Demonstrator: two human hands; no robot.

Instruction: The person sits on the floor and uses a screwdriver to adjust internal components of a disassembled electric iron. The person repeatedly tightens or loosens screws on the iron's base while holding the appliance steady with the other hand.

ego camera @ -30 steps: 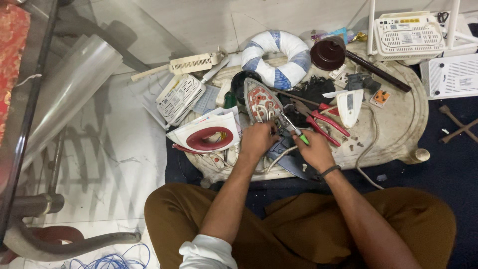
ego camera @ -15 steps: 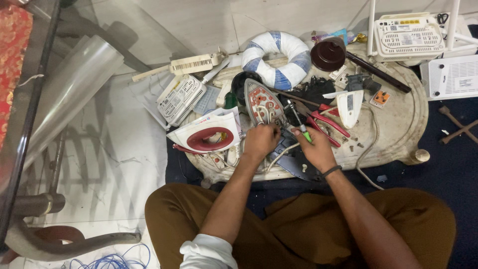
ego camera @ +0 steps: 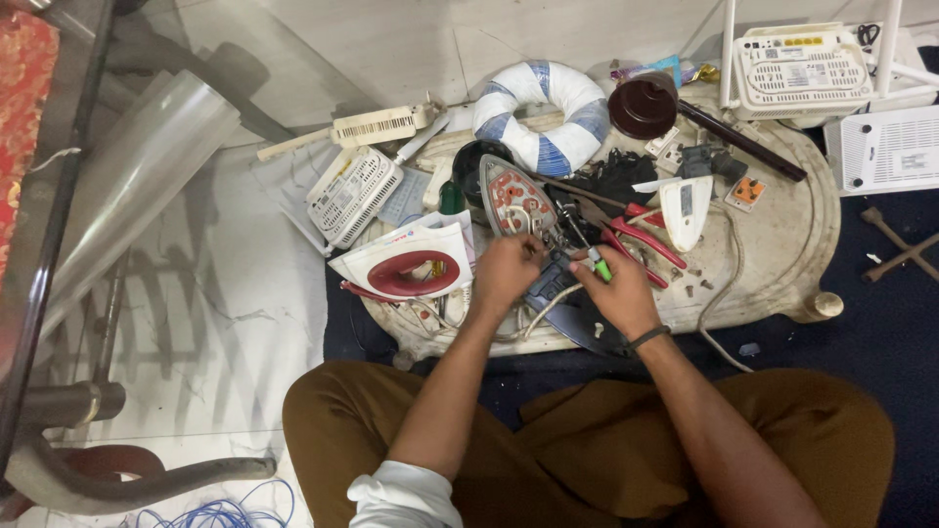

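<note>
person sits cross-legged at a low round pale surface (ego camera: 782, 264) crowded w/ parts. left hand (ego camera: 504, 274) has its grip closed on the near edge of an opened electric iron w/ bare metal soleplate and reddish insides (ego camera: 514, 200), propped on edge, long axis running away from the person and a bit leftwards. right hand (ego camera: 616, 293) is clamped on a green-handled screwdriver (ego camera: 595, 260); shaft slants up-left toward the iron's inner face, tip hidden among dark wiring. so the iron lies just up-left of the right hand, left hand nearer to it. red-handled pliers (ego camera: 641, 235) lie just beside, right. a white-and-red iron cover (ego camera: 406, 259) rests left.
</note>
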